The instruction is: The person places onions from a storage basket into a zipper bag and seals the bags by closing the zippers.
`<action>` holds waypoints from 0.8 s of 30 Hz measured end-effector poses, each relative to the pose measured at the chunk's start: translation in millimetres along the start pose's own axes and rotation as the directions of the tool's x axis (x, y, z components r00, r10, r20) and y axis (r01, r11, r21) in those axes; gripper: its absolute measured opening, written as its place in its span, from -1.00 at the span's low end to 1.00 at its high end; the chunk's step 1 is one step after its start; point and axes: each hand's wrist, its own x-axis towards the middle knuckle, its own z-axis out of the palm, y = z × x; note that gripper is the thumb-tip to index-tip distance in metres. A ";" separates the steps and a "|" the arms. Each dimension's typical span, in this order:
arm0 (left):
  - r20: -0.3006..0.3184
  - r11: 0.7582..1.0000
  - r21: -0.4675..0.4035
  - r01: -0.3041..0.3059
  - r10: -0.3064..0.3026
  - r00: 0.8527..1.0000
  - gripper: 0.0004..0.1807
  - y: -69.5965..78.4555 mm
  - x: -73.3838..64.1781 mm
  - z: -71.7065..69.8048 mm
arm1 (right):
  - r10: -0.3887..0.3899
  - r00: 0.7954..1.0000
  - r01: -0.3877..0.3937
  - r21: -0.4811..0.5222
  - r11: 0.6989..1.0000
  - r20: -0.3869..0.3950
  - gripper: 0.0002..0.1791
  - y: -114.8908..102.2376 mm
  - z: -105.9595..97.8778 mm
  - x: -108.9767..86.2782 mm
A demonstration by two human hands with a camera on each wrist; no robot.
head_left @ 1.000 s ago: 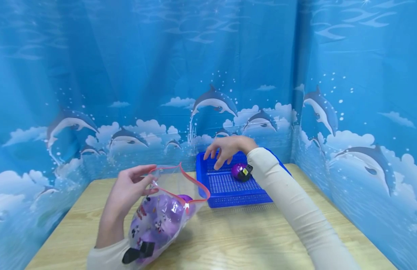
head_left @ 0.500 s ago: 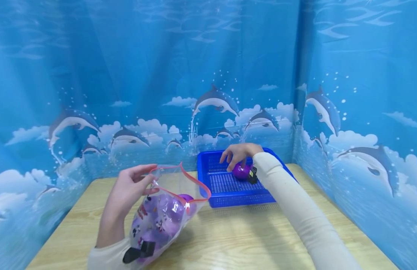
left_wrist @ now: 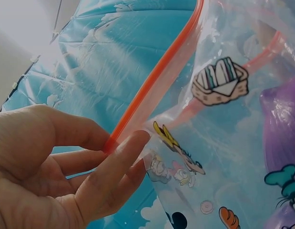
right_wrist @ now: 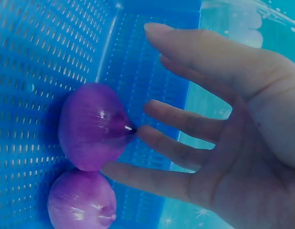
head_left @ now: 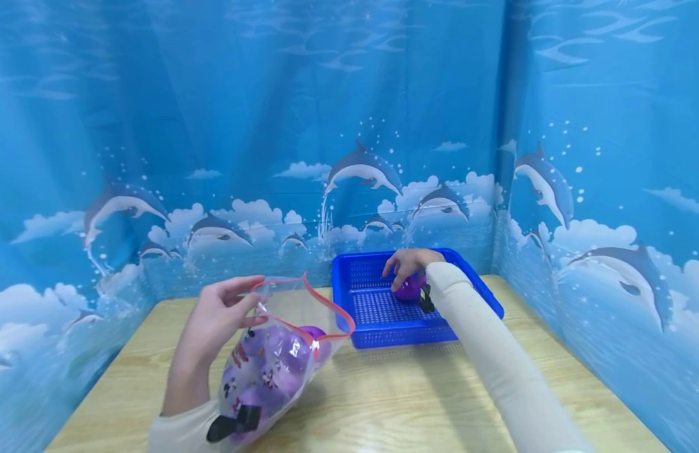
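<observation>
My left hand (head_left: 224, 308) pinches the orange-red zip edge of a clear, cartoon-printed zip bag (head_left: 328, 303) between thumb and fingers, and the bag's mouth gapes. Several purple onions (head_left: 281, 352) fill the bag. In the left wrist view, the pinch on the zip edge (left_wrist: 154, 76) shows closely. My right hand (head_left: 413, 263) reaches down into a blue perforated basket (head_left: 406, 336). In the right wrist view, its fingers are spread around a purple onion (right_wrist: 92, 126), fingertips right at the pointed end. Against that one lies a second onion (right_wrist: 80, 200).
The basket stands at the back of a light wood table (head_left: 372, 396), right of the bag. Behind and beside the table hangs a blue dolphin-print curtain (head_left: 258, 157). Small black devices (head_left: 236, 423) sit on both wrists.
My right hand has moved down and to the right inside the basket, onto the onions. The left hand and the bag have stayed in place.
</observation>
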 end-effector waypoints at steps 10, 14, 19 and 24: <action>0.000 1.000 0.010 0.001 -0.001 1.000 -0.49 0.5 0.1 -1.1 | 0.073 0.993 -0.071 0.022 0.997 -0.097 -0.35 9.8 5.5 11.9; 0.001 1.000 0.002 -0.001 0.001 1.000 -0.49 -0.2 0.2 -0.8 | 0.094 0.986 -0.097 -0.015 0.995 -0.139 -0.37 18.1 11.7 17.1; 0.001 1.000 0.000 0.005 -0.005 1.000 -0.49 0.5 0.8 -0.6 | 0.119 0.980 -0.118 0.019 0.993 -0.162 -0.36 27.4 17.0 20.8; -0.008 1.000 0.012 0.012 -0.012 1.000 -0.49 2.5 1.5 -1.2 | 0.128 0.976 -0.125 0.031 0.992 -0.178 -0.33 31.8 18.8 23.8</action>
